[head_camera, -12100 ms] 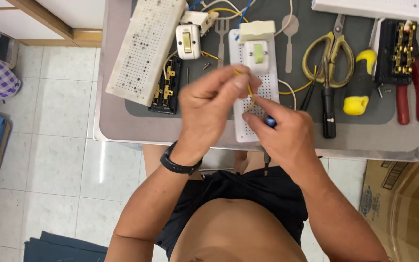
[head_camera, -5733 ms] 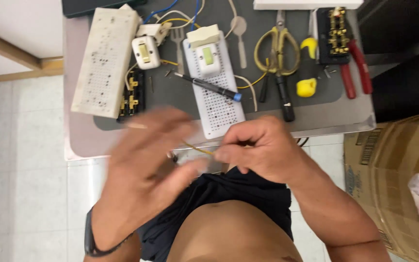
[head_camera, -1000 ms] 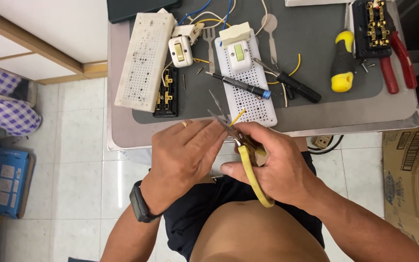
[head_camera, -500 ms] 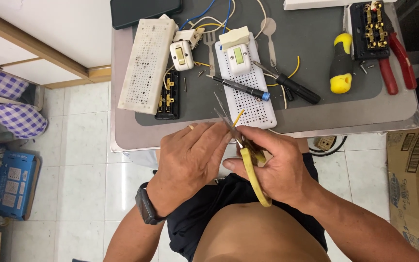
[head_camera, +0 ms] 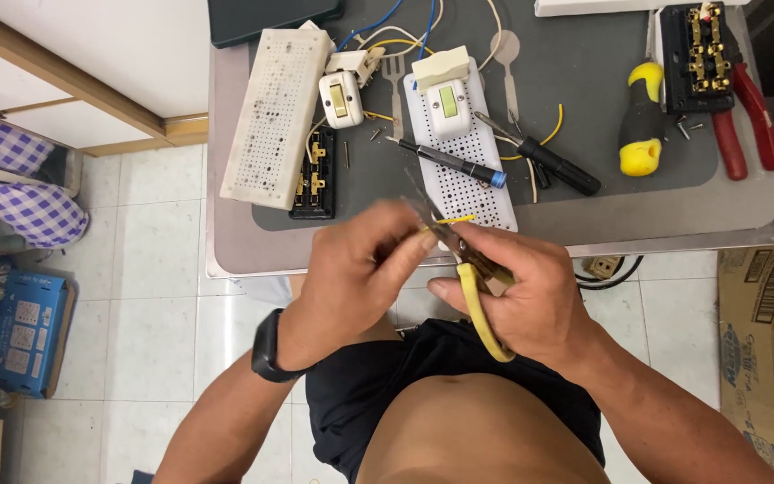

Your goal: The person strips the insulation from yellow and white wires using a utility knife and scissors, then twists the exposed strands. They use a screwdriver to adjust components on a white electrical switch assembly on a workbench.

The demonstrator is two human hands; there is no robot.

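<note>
My right hand (head_camera: 521,291) grips yellow-handled scissors (head_camera: 477,296), their blades pointing up and left toward the table edge. My left hand (head_camera: 356,269) pinches a short yellow wire (head_camera: 454,219) right at the blades (head_camera: 427,220). Both hands hover just in front of the grey table (head_camera: 226,242), above my lap. Beyond them a white perforated board (head_camera: 463,184) lies with a white switch (head_camera: 445,99) on its far end and a blue-tipped tester screwdriver (head_camera: 445,162) across it.
A second white perforated board (head_camera: 275,108), a black terminal block (head_camera: 313,175), a yellow-handled screwdriver (head_camera: 640,134), a black screwdriver (head_camera: 553,168) and red pliers (head_camera: 745,116) lie on the table. A cardboard box (head_camera: 768,332) stands at right. Blue packs (head_camera: 24,332) sit on the tiled floor at left.
My hands have lifted slightly toward the table edge, and the left fingers have closed in tighter on the wire at the scissor blades. The scissors stay in my right hand.
</note>
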